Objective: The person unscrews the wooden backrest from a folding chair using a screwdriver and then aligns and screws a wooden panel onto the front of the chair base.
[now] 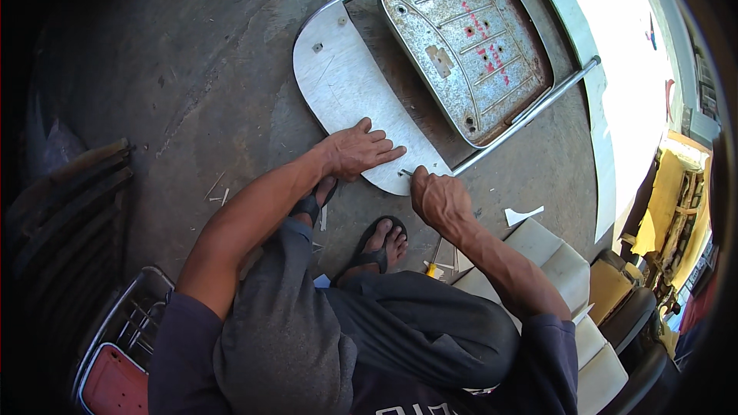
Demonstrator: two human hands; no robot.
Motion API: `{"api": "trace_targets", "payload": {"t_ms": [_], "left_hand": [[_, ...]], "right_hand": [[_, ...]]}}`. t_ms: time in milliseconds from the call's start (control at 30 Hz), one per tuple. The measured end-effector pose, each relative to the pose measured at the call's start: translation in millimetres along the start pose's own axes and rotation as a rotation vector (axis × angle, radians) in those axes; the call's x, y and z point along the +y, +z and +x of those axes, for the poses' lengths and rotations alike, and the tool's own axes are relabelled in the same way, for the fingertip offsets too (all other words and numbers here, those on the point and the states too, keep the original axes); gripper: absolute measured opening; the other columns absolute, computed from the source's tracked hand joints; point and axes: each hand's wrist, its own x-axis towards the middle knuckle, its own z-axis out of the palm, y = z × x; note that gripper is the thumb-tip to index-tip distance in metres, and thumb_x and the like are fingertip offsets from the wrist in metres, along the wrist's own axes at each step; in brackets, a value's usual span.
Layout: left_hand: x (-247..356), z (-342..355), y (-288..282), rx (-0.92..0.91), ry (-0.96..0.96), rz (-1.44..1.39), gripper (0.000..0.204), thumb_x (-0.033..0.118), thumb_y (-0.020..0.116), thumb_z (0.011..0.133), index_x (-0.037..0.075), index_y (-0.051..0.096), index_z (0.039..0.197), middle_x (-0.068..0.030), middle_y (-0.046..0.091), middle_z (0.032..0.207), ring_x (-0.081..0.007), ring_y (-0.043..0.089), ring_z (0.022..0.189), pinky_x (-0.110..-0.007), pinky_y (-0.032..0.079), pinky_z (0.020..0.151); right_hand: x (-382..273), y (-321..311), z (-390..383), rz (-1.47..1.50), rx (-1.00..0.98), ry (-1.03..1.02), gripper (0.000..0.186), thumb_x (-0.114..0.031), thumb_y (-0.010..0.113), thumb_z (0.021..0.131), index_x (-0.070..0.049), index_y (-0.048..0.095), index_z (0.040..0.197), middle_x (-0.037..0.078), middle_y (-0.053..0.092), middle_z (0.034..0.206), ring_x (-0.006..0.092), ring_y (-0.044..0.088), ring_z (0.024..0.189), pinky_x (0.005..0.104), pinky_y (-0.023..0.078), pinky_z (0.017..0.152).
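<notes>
A folding metal chair lies flat on the concrete floor, its rusty seat pan point(469, 54) facing up inside the chrome tube frame point(530, 111). A pale curved backrest panel point(346, 84) lies at the near end of the frame. My left hand point(357, 150) presses flat on the panel's lower part, fingers spread. My right hand point(438, 196) is closed around a small metal piece point(405, 173) at the panel's lower edge, beside the frame tube. What the piece is, I cannot tell.
A cream cushioned seat point(561, 269) sits at my right, with a white scrap point(523, 215) on the floor near it. Another chair frame with a red seat point(115, 380) lies at lower left. Dark wooden slats point(69, 207) stand at left. Yellow furniture point(676, 200) is at right.
</notes>
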Motion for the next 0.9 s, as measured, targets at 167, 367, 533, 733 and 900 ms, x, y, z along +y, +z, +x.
{"api": "trace_targets", "payload": {"t_ms": [167,367,533,733,900], "left_hand": [[0,-3,4,0.035,-0.015,-0.019,0.087,0.015,0.079,0.074,0.012,0.042,0.153,-0.0002,0.059,0.113,-0.0174,0.056,0.112,-0.042,0.04,0.098],[0,-4,2,0.049,-0.016,-0.044,0.088,0.013,0.08,0.073,0.013,0.042,0.153,0.0,0.059,0.112,-0.0173,0.056,0.112,-0.042,0.04,0.098],[0,-5,-3,0.026,-0.02,-0.052,0.092,0.011,0.081,0.071,0.014,0.04,0.153,0.0002,0.059,0.114,-0.0168,0.056,0.114,-0.041,0.04,0.098],[6,-3,-3,0.033,-0.02,-0.082,0.092,0.011,0.081,0.07,0.013,0.04,0.153,-0.0006,0.059,0.116,-0.0174,0.054,0.116,-0.041,0.038,0.098],[-1,-3,-5,0.087,-0.012,-0.102,0.089,0.01,0.079,0.072,0.012,0.041,0.152,-0.0011,0.059,0.115,-0.018,0.055,0.115,-0.041,0.037,0.098]], "right_hand": [[-1,-11,9,-0.094,-0.032,-0.095,0.025,-0.016,0.048,0.099,0.001,0.065,0.1,0.022,0.074,0.083,0.0367,0.075,0.079,0.044,0.06,0.065],[-2,-13,8,-0.129,-0.017,-0.112,0.024,-0.016,0.052,0.098,0.001,0.069,0.098,0.021,0.074,0.083,0.035,0.076,0.079,0.0413,0.061,0.067],[-10,-19,18,-0.188,-0.118,-0.121,0.027,-0.017,0.053,0.098,-0.002,0.075,0.097,0.019,0.075,0.091,0.0349,0.076,0.087,0.0409,0.061,0.071],[-11,-31,22,-0.199,-0.218,-0.125,0.027,-0.019,0.054,0.099,-0.009,0.078,0.103,0.014,0.076,0.107,0.0317,0.075,0.096,0.0414,0.061,0.076],[-16,-42,31,-0.239,-0.323,-0.092,0.026,-0.017,0.057,0.096,-0.007,0.076,0.109,0.015,0.075,0.11,0.0343,0.072,0.106,0.0421,0.059,0.084]]}}
